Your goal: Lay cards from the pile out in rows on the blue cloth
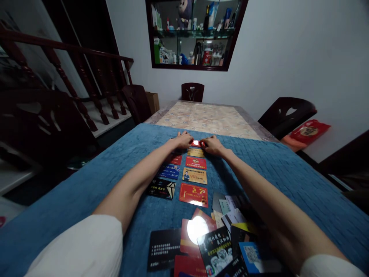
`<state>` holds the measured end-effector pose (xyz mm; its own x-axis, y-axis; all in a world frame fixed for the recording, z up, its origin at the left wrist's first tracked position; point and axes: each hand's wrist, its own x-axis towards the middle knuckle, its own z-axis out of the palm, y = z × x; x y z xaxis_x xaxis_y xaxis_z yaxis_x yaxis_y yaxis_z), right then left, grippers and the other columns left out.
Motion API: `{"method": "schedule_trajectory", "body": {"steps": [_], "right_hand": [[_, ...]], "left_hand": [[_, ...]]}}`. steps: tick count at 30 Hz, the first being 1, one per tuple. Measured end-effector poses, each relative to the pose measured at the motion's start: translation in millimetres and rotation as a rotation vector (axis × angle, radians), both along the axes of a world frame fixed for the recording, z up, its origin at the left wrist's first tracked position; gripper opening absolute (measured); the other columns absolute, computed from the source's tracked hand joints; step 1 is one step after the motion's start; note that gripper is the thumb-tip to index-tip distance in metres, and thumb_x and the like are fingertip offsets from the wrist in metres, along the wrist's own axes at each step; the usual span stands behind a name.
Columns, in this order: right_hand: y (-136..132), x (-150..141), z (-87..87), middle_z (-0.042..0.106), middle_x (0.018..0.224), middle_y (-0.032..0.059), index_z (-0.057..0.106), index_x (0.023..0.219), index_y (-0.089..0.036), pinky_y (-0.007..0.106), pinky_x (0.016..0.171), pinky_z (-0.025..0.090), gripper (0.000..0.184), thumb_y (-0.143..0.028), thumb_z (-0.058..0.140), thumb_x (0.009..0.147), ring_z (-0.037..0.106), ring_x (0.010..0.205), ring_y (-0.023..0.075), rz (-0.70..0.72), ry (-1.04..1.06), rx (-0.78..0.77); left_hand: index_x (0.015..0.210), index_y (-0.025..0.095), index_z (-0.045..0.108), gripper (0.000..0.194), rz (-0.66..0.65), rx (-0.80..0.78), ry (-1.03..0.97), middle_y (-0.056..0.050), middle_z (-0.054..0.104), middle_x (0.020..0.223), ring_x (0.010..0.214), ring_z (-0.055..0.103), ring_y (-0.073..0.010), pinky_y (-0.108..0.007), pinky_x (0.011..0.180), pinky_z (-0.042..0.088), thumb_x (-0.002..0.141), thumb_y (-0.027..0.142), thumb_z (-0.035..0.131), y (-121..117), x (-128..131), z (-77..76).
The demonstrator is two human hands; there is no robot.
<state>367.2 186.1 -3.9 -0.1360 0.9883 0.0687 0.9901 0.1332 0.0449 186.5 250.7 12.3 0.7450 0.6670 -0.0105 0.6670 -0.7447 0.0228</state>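
Both my arms reach far forward over a blue cloth [86, 192]. My left hand [182, 139] and my right hand [211, 144] pinch the two ends of a shiny red card [196, 143] lying flat at the far end of a card column. Below it run two columns of cards: a gold card [195, 152], a red card [196, 162], a yellow VIP card [194, 175] and a red card [193, 194] on the right; a red card [176, 159], a blue card [169, 171] and a black card [162, 188] on the left.
A loose heap of several cards [219, 242] lies near me under my right forearm. Beyond the cloth is bare patterned tabletop [207, 117], with dark chairs [192, 91] around it. A stair railing [72, 77] stands left, a wall cabinet [193, 32] ahead.
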Motion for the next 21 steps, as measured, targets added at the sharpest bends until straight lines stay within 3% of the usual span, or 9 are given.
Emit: {"method": "schedule_trajectory", "body": {"steps": [4, 11, 16, 21], "right_hand": [[1, 0, 0.1, 0.068, 0.120, 0.0107, 0.065, 0.123, -0.023, 0.037, 0.089, 0.036, 0.039, -0.026, 0.050, 0.087, 0.050, 0.112, 0.0303, 0.012, -0.012, 0.000], [-12, 11, 10.0, 0.064, 0.128, 0.0100, 0.062, 0.129, -0.023, 0.038, 0.091, 0.037, 0.041, -0.027, 0.049, 0.090, 0.047, 0.118, 0.0310, 0.025, -0.013, 0.047], [-42, 21, 21.0, 0.062, 0.129, 0.0087, 0.065, 0.125, -0.026, 0.041, 0.087, 0.039, 0.039, -0.023, 0.051, 0.088, 0.044, 0.120, 0.0337, 0.039, 0.005, 0.082], [-82, 28, 30.9, 0.064, 0.124, 0.0103, 0.066, 0.122, -0.024, 0.042, 0.085, 0.038, 0.038, -0.020, 0.053, 0.087, 0.044, 0.118, 0.0327, 0.064, 0.032, 0.138]], "left_hand": [[0.096, 0.018, 0.066, 0.022, 0.003, 0.008, 0.004, -0.014, 0.060, 0.117, 0.120, 0.041, -0.0331, -0.052, 0.098, 0.036, 0.079, 0.014, 0.053, -1, 0, -0.7], [0.122, 0.017, 0.057, 0.042, 0.016, 0.073, -0.051, -0.016, 0.055, 0.129, 0.126, 0.038, -0.0331, -0.052, 0.096, 0.035, 0.081, 0.011, 0.049, -15, -4, 6.3], [0.119, 0.016, 0.059, 0.039, -0.059, 0.161, -0.153, -0.015, 0.055, 0.129, 0.128, 0.036, -0.0337, -0.051, 0.096, 0.031, 0.082, 0.012, 0.049, -48, -3, 13.6], [0.116, 0.018, 0.060, 0.032, -0.169, 0.208, -0.269, -0.013, 0.056, 0.130, 0.129, 0.035, -0.0331, -0.052, 0.096, 0.030, 0.086, 0.017, 0.051, -97, 1, 16.6]]}}
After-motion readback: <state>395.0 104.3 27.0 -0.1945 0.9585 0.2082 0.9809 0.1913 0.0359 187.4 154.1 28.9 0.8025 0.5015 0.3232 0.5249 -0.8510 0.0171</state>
